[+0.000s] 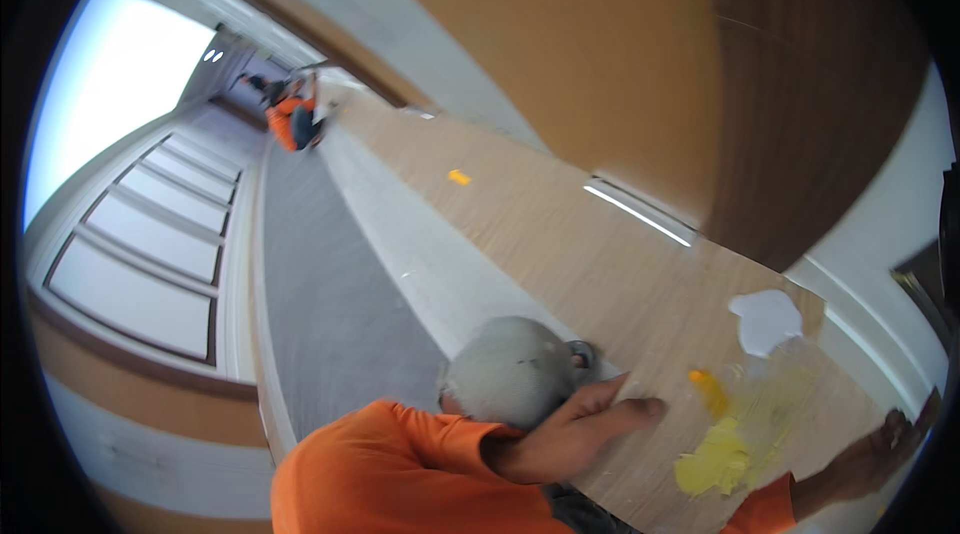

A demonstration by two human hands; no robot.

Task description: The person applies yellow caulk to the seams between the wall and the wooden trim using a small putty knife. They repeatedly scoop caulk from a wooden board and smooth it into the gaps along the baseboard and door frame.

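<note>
My left hand (580,429), out of an orange sleeve, is low in the middle with its fingers bent toward the wood-look floor (560,264). What lies between them is hidden. Right behind it bulges a rounded, dusty grey thing (510,369) with a small round dark part (580,354) on its side; I cannot make out what it is. At the lower right my right hand (885,444), dark and smeared, reaches to the white wall base. Between the hands lie a bright yellow patch (715,459), an orange-yellow blob (708,392) and a white puddle (767,322).
Far along the corridor a person (292,119) in orange crouches on the floor. A small orange-yellow piece (458,177) lies midway. A grey strip (330,294) and a pale strip (400,244) run along the floor. Brown panels (620,54) line one wall, white-paned frames (150,244) the other.
</note>
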